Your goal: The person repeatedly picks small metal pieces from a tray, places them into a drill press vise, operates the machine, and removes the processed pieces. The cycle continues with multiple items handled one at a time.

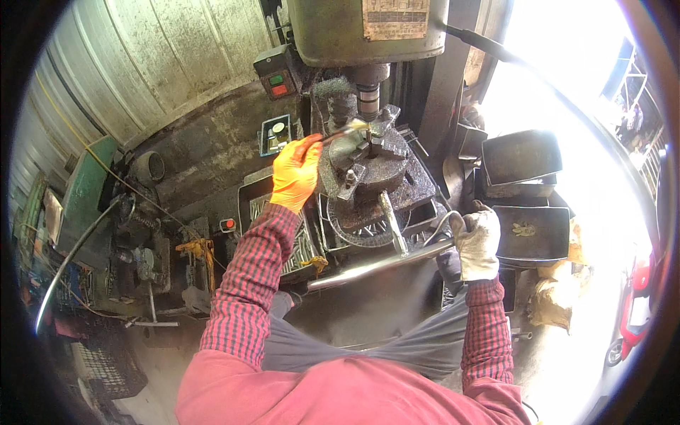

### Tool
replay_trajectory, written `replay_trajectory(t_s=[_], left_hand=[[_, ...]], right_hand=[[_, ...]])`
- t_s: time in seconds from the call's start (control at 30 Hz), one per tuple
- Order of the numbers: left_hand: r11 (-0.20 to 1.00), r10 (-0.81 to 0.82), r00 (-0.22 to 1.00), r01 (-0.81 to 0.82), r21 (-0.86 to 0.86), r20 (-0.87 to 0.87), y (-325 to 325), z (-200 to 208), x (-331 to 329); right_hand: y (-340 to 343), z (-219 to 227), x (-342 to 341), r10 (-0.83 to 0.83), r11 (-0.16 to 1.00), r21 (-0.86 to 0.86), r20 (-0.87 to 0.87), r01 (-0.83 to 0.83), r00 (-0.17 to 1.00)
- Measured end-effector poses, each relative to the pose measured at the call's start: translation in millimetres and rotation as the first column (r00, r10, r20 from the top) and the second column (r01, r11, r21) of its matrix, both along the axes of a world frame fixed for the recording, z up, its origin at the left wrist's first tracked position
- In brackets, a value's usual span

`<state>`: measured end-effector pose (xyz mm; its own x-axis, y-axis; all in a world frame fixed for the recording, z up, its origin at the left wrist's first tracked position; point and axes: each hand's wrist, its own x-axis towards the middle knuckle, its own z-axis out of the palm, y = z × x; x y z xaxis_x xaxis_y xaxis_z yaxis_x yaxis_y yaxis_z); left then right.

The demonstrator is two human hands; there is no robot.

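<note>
Corrugated walling (pixel 170 60) backs a tray (pixel 243 202) of metal pieces (pixel 303 245) near gloved hands (pixel 296 173) (pixel 478 242).

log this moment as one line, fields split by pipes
left grip (orange-gloved): holding brush-like tool toward vise | right grip (pale-gloved): at end of metal bar, hold unclear | drill chuck: above vise

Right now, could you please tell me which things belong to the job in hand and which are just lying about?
Apparently in use:
brush in the left hand
metal bar in the right hand
vise
drill chuck

Apparently lying about:
black trays
loose pale glove
</note>
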<state>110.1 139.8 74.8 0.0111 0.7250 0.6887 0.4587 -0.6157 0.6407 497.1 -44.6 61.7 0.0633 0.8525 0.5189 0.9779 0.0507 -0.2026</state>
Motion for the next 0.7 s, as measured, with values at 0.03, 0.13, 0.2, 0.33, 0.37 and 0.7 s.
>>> replay_trajectory(t_s=[0.03,0.13,0.2,0.33,0.37,0.7], left_hand=[[1.000,0.009,1.000,-0.010,0.008,0.030,6.0,-6.9,-12.6],[0.999,0.030,0.969,-0.020,-0.043,0.245,21.3,-33.6,-55.9],[0.983,0.152,0.938,-0.112,-0.143,0.312,36.2,-46.8,-87.5],[0.901,0.430,0.898,-0.422,-0.097,0.091,72.8,-64.4,-126.6],[0.925,0.376,0.910,-0.359,-0.121,0.177,83.2,-67.5,-127.2],[0.677,0.491,0.817,-0.576,-0.458,-0.302,42.0,-62.3,-143.5]], right_hand=[[-0.9,-0.5,0.0,-0.007,1.000,0.019,-0.005,0.008,1.000],[-0.6,-1.2,-1.6,0.030,0.994,0.101,-0.032,-0.026,0.999],[-0.6,-1.0,-3.9,0.026,0.972,0.233,-0.009,-0.024,1.000],[0.6,-0.3,-4.7,0.065,0.966,0.252,-0.050,-0.050,0.997],[3.0,-1.5,-4.6,0.063,0.962,0.269,-0.045,-0.048,0.997],[-24.2,65.2,-5.9,0.151,0.987,0.063,-0.697,-0.149,0.701]])
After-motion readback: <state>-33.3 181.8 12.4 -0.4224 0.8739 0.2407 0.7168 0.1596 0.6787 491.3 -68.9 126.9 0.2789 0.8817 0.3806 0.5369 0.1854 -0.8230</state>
